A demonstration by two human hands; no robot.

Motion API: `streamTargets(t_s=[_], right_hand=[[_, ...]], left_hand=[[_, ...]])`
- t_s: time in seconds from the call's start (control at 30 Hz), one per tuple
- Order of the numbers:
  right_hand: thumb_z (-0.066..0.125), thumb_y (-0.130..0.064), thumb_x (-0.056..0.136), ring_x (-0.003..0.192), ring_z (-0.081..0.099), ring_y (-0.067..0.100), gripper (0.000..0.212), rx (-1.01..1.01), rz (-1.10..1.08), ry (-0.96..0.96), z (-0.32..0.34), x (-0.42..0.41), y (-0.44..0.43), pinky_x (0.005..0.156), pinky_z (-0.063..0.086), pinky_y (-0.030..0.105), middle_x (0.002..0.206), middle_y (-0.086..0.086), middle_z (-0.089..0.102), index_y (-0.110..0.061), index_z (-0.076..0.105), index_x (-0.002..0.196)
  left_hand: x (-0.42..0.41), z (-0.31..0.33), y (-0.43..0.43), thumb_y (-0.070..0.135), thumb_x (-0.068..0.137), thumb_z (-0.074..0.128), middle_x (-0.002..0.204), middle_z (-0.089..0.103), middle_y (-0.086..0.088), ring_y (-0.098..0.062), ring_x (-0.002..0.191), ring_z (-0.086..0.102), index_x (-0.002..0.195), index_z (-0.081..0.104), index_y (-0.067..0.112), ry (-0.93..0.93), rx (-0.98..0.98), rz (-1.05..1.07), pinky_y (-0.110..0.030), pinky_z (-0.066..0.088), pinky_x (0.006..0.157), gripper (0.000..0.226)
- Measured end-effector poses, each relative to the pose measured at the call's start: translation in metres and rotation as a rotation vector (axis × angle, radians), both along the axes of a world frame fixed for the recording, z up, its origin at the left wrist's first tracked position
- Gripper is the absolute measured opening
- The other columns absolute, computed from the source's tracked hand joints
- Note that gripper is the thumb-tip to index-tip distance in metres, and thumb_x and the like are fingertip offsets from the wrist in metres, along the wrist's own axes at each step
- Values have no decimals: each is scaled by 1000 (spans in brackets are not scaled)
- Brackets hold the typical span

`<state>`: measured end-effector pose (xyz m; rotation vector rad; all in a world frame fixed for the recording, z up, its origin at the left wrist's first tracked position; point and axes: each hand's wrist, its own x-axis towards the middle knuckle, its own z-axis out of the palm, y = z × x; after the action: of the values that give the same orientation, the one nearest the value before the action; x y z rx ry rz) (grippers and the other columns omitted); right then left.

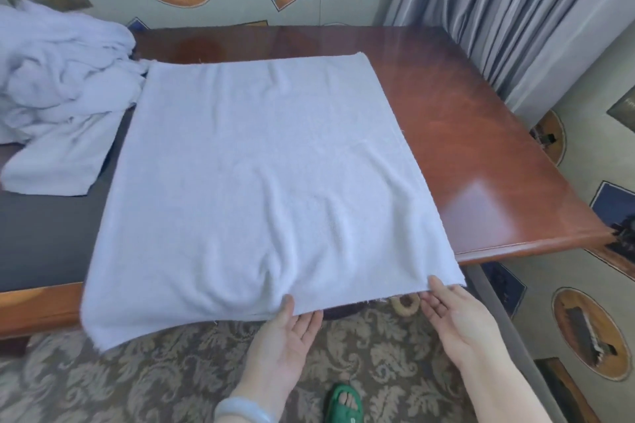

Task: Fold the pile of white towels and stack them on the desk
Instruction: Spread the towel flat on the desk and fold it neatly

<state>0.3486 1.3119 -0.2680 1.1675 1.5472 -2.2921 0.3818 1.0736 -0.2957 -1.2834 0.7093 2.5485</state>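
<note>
Towel: lying across the table, near edge overhanging
Left hand: pinching that edge
Right hand: pinching its right corner
Pile: sitting left of towel

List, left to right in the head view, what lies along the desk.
Crumpled pile of white towels → spread white towel → bare glossy top of the desk.

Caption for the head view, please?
Left hand and right hand pinch the near edge of a white towel spread on the desk.
</note>
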Motion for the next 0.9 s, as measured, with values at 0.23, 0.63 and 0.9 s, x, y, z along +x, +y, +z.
streamTargets(t_s=[0.23, 0.63, 0.9], right_hand=[[59, -9, 96, 77, 56, 18, 4, 5, -28, 5, 38, -19, -1, 85, 48, 32, 85, 9, 59, -9, 56, 92], [49, 2, 97, 46, 68, 21, 10, -119, 42, 106, 104, -145, -9, 43, 57, 34, 83, 24, 59, 4, 53, 88], [48, 2, 97, 54, 71, 26, 10, -95, 88, 181, 126, -292, -47, 46, 59, 35, 61, 19, 69, 4, 53, 88]], left_hand=[[10, 36, -71, 18, 98, 57, 104, 67, -11, -26, 109, 58, 103, 62, 7, -59, -62, 250, -38, 47, 93, 14], [-70, 117, -169, 12, 100, 54, 97, 61, -8, -18, 91, 58, 93, 60, 9, 141, -359, 447, -25, 57, 76, 10], [-226, 149, -229, 10, 101, 51, 88, 63, -14, -22, 81, 64, 87, 55, 5, 170, -531, 312, -24, 59, 58, 15]])
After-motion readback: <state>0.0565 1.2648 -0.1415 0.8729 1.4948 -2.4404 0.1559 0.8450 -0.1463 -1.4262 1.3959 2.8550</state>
